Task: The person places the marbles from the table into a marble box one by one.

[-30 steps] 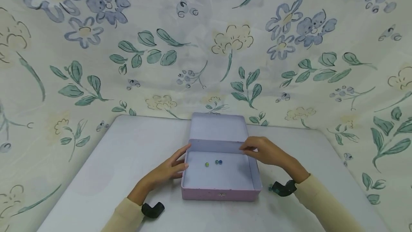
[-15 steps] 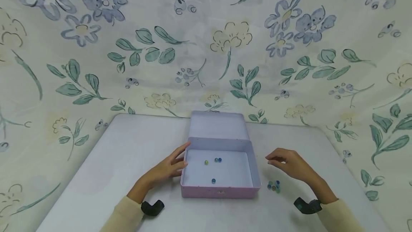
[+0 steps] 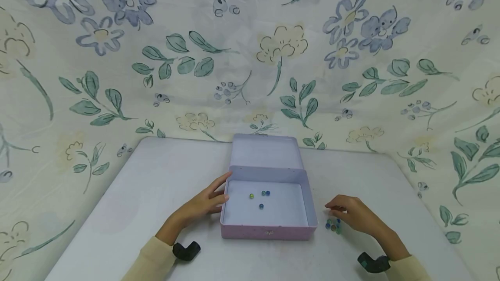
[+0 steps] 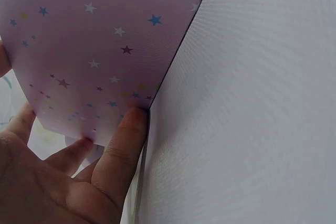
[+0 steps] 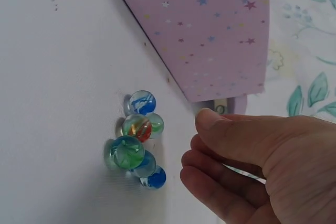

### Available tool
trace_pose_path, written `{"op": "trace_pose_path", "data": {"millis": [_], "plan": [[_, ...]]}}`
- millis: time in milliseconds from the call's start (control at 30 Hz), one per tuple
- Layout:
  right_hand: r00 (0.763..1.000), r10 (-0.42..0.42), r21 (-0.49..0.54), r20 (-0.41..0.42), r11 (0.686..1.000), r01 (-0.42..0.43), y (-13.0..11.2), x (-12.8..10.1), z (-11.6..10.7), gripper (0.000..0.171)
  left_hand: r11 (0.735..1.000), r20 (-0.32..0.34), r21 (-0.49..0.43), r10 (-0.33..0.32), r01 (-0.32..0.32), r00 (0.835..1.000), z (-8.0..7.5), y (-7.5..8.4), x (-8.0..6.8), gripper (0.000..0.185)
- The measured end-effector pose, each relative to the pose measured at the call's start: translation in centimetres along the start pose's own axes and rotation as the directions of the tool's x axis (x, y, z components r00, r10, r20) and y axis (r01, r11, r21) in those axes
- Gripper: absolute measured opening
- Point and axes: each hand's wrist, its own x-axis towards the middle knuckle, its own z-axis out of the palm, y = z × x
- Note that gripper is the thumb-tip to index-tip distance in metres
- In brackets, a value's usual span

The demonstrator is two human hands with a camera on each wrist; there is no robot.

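The right wrist view's top edge crops the box (image 5: 205, 30); lower right in the head view, marbles (image 3: 333, 227) are too small to show patterns.

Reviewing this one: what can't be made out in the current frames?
Head: fine patterns of the marbles inside the box, too small.
Head: outer face of the lid, turned away.
Left wrist: box's inside, hidden by its starred wall.
Right wrist: rest of the right hand, cut off by the picture's edge.

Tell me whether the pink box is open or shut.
Open. The lid is tipped back behind the pink box, and the head view shows four marbles inside.
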Motion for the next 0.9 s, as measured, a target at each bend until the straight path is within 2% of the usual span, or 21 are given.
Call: {"op": "trace_pose_path", "data": {"millis": [200,600,900], "plan": [[1.000,-0.015,0.002,0.016,1.000,0.015,0.1,-0.1,0.0,0.016,1.000,-0.006,0.001,0.006,-0.006,1.000,-0.2,0.1,0.0,0.068],[0.994,0.056,0.007,0.093,0.998,-0.057,0.9,-1.7,0.3,0.015,1.000,0.006,-0.010,0.007,-0.007,1.000,0.1,-0.1,0.0,0.069],[0.997,0.048,-0.111,0.062,0.993,-0.041,0.8,-2.0,0.4,0.015,1.000,0.003,-0.015,0.009,-0.009,1.000,0.1,0.0,0.0,0.069]]}}
